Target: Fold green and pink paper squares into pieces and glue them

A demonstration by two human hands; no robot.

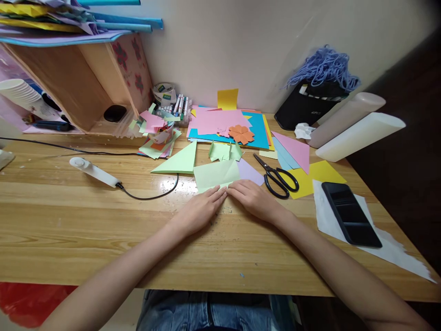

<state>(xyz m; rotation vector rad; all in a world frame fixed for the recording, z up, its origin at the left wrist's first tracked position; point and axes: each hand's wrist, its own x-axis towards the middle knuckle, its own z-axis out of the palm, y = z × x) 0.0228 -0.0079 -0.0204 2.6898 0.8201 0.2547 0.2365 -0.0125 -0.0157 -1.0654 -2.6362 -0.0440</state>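
Note:
A light green sheet of paper (217, 174) lies on the table before me, with a faint crease across it. My left hand (203, 209) has its fingers close together, gripping the sheet's near edge. From the other side, my right hand (253, 197) holds the same edge with bent fingers, and the fingertips of both hands almost meet. Whatever lies under the fingers is hidden. Beyond the sheet sits a folded green paper shape (225, 151). A folded green triangle (181, 160) stands to its left, and a lavender paper (248, 172) peeks out at its right.
Black-handled scissors (278, 177) rest right of my right hand, near yellow paper (315, 177) and a phone (351, 214). A white corded device (93, 171) lies left. At the back are stacked colored papers (213, 122), an orange paper flower (241, 134) and a scrap-filled cup (161, 133).

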